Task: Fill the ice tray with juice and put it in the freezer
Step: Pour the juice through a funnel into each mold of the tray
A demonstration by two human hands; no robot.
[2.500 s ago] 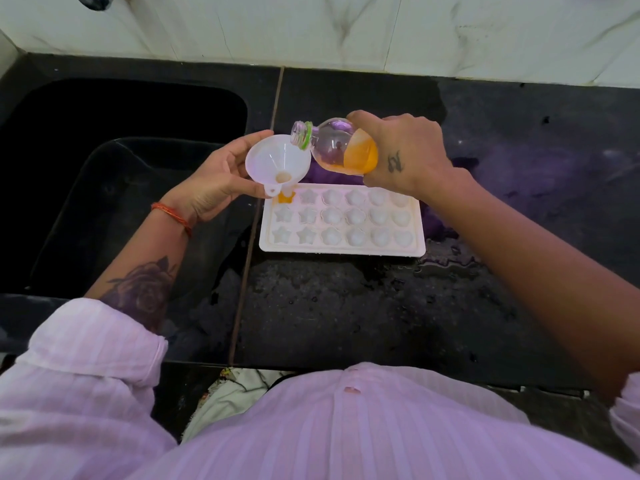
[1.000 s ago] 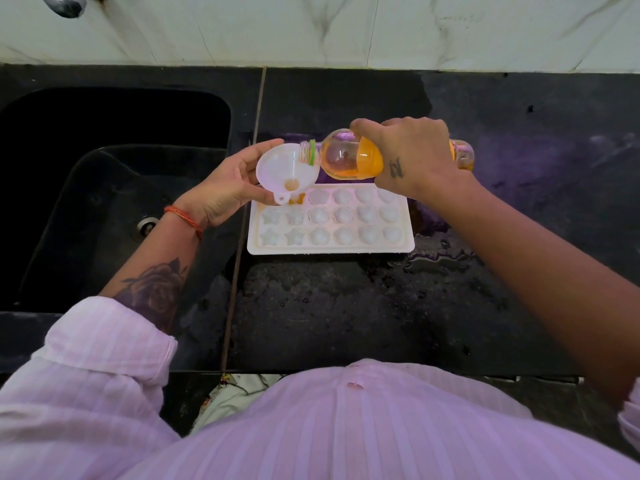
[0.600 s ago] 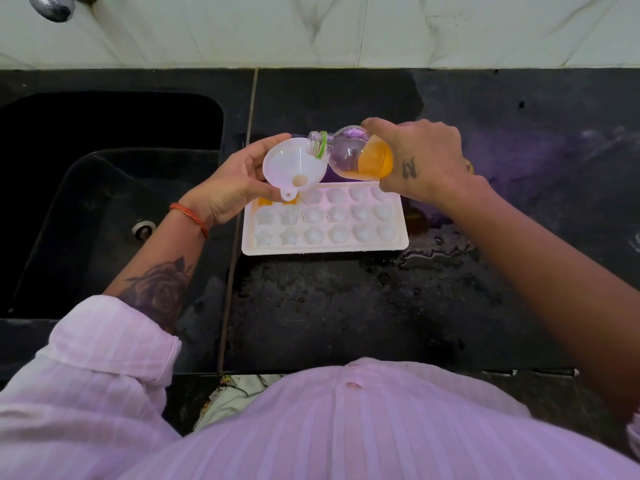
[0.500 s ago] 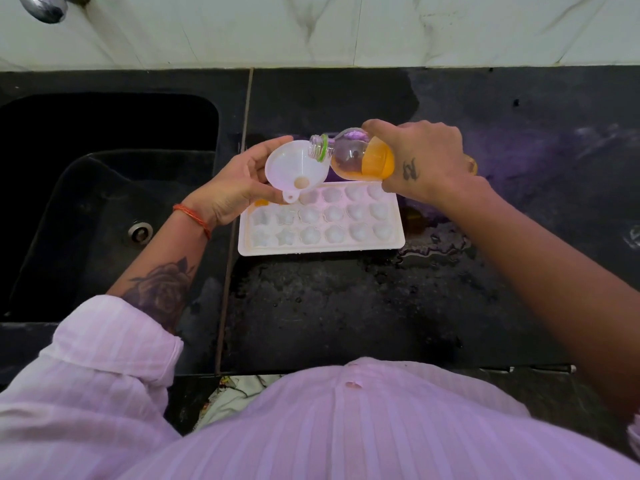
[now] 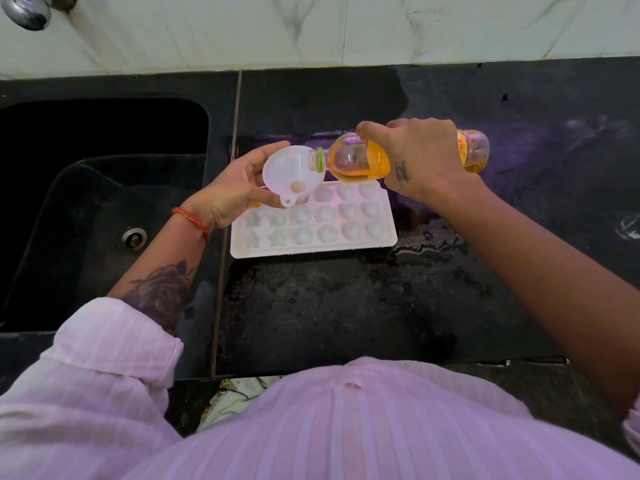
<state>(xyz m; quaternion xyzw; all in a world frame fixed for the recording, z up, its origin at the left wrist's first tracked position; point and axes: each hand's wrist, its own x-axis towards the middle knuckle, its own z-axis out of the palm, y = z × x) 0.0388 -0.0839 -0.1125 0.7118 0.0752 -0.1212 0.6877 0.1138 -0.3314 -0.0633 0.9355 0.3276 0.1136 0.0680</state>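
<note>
A white ice tray (image 5: 313,249) with star, flower and heart moulds lies flat on the black counter. My left hand (image 5: 232,192) holds a white funnel (image 5: 289,174) over the tray's far left cells. My right hand (image 5: 419,157) grips a clear bottle of orange juice (image 5: 356,161), tipped on its side with its mouth resting in the funnel's bowl. A trace of orange shows at the tray's far left corner, beside my left palm. Most cells look pale and without juice.
A black sink (image 5: 100,209) with a metal drain (image 5: 133,237) lies left of the tray, with a tap (image 5: 26,10) above it. The dark counter (image 5: 346,306) is wet to the right of the tray. A white tiled wall runs behind.
The funnel and bottle have shifted one or two cells to the right along the tray's far row. The bottle's mouth now sits inside the funnel. The camera view has drifted rightward.
</note>
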